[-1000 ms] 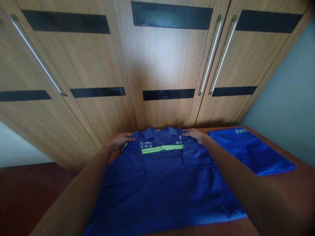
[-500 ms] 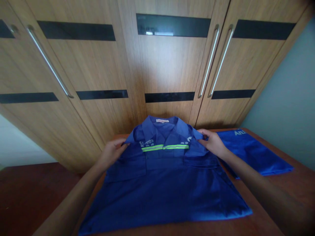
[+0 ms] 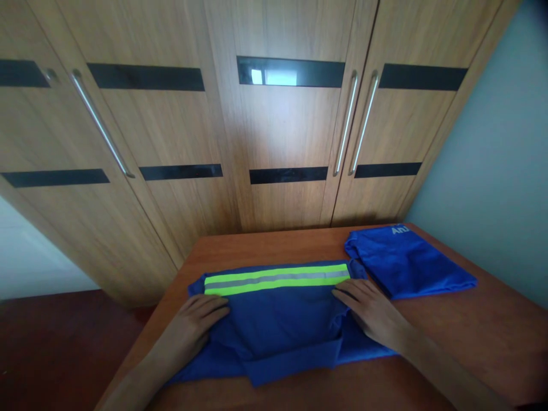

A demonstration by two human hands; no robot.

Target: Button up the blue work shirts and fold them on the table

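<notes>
A dark blue work jacket (image 3: 282, 319) lies doubled over on the table in front of me. Along its far fold runs a yellow-green and grey reflective band (image 3: 278, 277), and the collar (image 3: 295, 362) is turned down towards me at the near side. My left hand (image 3: 194, 322) rests on the left part of the cloth, fingers stretched out just below the band's end. On the right part, by the other end of the band, my right hand (image 3: 370, 308) lies with its fingers extended over the fabric. Both thumbs are hidden.
Right of the jacket lies a brighter blue folded garment (image 3: 417, 262) with pale lettering. The reddish-brown table (image 3: 265, 248) stands against a wooden wardrobe (image 3: 274, 125) with long metal handles. A pale wall (image 3: 492, 148) rises on the right.
The jacket's collar end, held up at the shoulders before, has come over towards me, so its reflective-banded back now faces up. Both hands moved nearer and their grip on the shoulders is released.
</notes>
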